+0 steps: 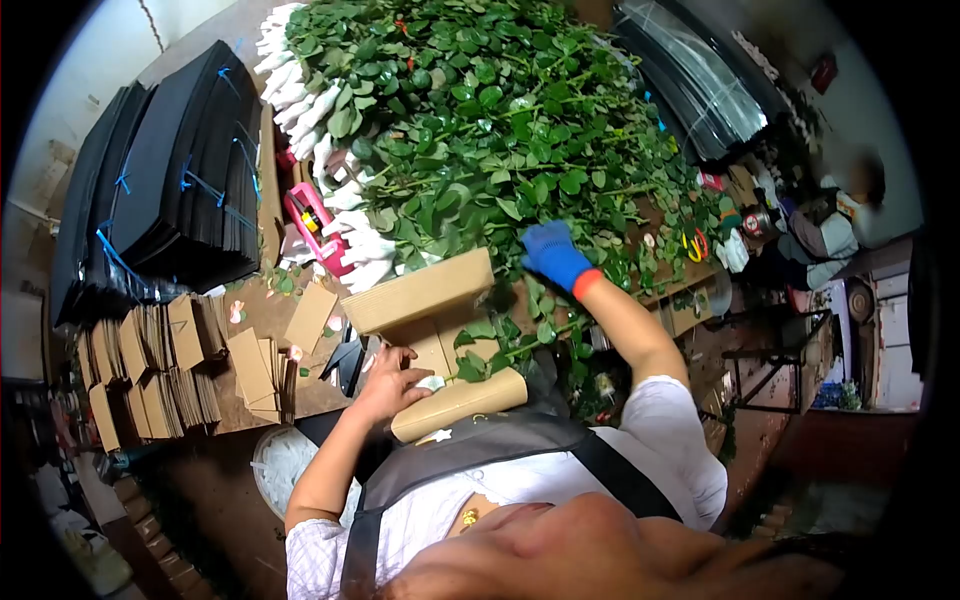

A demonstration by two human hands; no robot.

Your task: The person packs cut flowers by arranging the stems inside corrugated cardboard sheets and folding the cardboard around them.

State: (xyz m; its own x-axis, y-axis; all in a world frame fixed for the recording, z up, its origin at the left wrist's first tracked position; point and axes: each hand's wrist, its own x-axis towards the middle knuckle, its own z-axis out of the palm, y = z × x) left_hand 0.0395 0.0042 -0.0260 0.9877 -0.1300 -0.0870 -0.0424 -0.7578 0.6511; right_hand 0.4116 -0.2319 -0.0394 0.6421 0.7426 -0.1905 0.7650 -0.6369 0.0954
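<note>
Where the folded cardboard wrap (463, 396) sits, center of the frame at the near edge of the surface (255, 297), some leafy stems (490, 362) lie in its trough. Left hand (384, 386) bare, fingers spread over its left end beside a white bit (431, 383); can't tell if the grip pinches anything. Right hand (556, 255), blue-gloved, is at the near edge of the leaf pile (480, 130), upper center; blurred, can't tell how far open the grip is or if it has a stem.

Risks, my read: stems look tangled, so a hard pull could drag neighbors or strip leaves. Wrap's raised far flap (420, 292) could catch foliage. Light left-hand pressure could let wrap slide off the near edge. Black tool (346, 362) close left, could get knocked.
</note>
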